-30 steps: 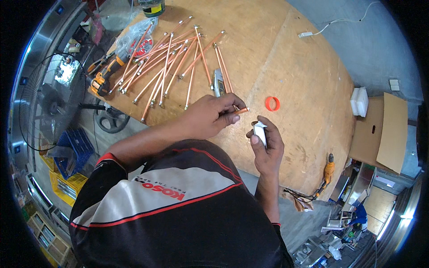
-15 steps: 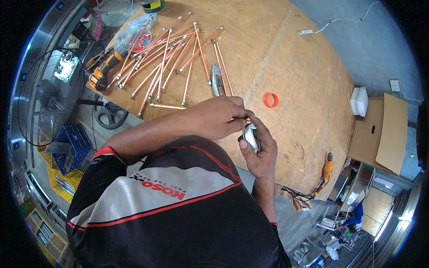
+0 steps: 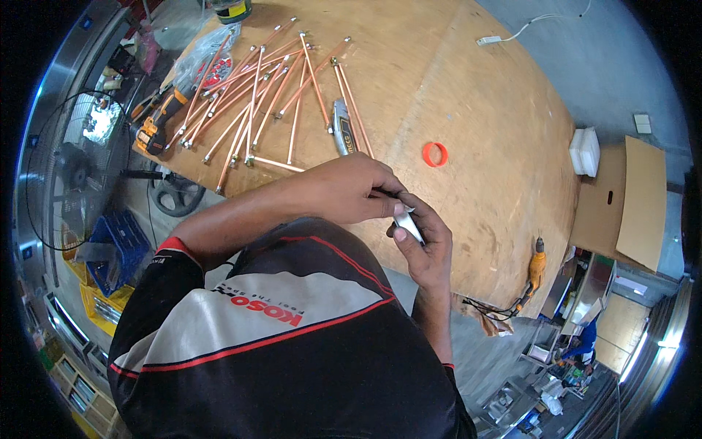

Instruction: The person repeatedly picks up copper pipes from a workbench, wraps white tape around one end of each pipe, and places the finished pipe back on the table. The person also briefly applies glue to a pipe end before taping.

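Note:
My right hand [image 3: 430,247] is closed around a small roll of white tape [image 3: 409,225], thumb on the near side and fingers round the far side. My left hand [image 3: 365,192] meets it from the left, fingertips pinched at the roll's upper edge, where a loose bit of tape shows. What exactly lies between the left fingertips is partly hidden. Just past the hands, an orange plastic ring [image 3: 435,154] lies on the wooden table [image 3: 497,168]. A grey utility knife [image 3: 341,128] rests beyond my left wrist, beside copper tubes [image 3: 295,121] with metal end fittings.
A yellow cordless tool [image 3: 155,130] and a plastic bag [image 3: 202,60] of red parts lie at the far left. An orange drill [image 3: 537,269] with a cord sits near the right edge. A floor fan [image 3: 73,168] stands left, a cardboard box [image 3: 601,212] right.
The roll has turned in my right hand and shows its white side more narrowly. Both hands remain together; the whole view has shifted slightly.

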`<move>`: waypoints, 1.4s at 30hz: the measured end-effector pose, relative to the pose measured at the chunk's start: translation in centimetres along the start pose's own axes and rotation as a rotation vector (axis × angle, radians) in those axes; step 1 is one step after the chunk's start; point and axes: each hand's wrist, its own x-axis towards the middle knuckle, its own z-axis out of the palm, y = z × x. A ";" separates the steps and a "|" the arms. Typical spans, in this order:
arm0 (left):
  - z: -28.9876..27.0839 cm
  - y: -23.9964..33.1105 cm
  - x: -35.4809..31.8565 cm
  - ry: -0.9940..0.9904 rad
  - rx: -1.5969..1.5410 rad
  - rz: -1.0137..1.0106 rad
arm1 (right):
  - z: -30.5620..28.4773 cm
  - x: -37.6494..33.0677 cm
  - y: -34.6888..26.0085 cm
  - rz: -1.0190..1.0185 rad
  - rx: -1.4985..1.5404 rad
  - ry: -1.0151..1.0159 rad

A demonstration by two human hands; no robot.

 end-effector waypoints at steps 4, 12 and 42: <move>0.8 -1.0 0.9 0.021 0.147 0.014 | -0.2 -0.2 0.2 -0.018 0.084 0.009; 1.5 -2.3 0.7 0.195 -0.004 -0.154 | -0.6 0.0 0.0 -0.243 -0.097 0.016; 0.8 2.0 1.6 0.038 -0.089 -0.118 | -1.3 0.0 0.8 -0.309 -0.239 0.235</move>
